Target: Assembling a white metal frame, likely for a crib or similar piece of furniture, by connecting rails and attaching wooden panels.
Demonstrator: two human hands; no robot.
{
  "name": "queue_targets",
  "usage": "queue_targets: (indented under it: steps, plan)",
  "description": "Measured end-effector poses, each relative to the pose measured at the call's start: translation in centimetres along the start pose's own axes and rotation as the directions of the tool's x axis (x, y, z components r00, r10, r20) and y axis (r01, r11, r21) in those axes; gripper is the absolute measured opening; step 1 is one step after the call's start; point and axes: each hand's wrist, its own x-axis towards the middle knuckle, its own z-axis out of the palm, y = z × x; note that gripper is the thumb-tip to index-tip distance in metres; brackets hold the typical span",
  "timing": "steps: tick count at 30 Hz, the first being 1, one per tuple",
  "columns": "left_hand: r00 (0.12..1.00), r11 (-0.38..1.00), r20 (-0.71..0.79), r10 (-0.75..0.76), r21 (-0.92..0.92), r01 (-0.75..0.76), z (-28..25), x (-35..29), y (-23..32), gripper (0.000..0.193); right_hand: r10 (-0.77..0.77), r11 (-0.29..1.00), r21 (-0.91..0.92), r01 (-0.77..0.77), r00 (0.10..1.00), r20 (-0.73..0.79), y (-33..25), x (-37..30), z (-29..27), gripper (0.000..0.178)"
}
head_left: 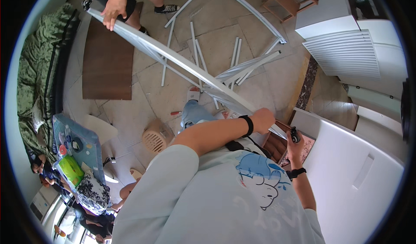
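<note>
A long white metal frame rail [173,55] runs slantwise from the far left to my body at the right, with thinner bars beside it. My left hand [262,120] is closed on the rail near its close end, a black band on the wrist. Fingers of my right hand [296,151] curl around a small black caster [295,135] at that end; their grip is partly hidden. At the far end, a co-worker's hand [115,11] rests on the rail near another black caster [86,4].
Loose white bars [237,55] and a white frame [255,10] lie on the tiled floor. A brown board [107,57] is at left, a beige basket [157,136] near my legs. A white panel [346,157] stands close at right. People sit by a blue table [89,142].
</note>
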Motion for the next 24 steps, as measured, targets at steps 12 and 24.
queue_targets:
  steps: [12, 24]
  plan:
    - [0.775, 0.775, 0.037, -0.631, 0.078, 0.628, -11.6, -5.2, -12.5, 0.049, 0.222, 0.817, 0.576, -0.006, 0.925, -0.307, 0.4, -0.9, 4.1, 0.021]
    - [0.711, 0.720, -0.150, -0.687, -0.013, 0.693, -12.0, -9.1, -13.3, 0.028, 0.204, 0.862, 0.505, 0.033, 0.891, -0.406, 0.1, -1.5, 4.5, 0.027]
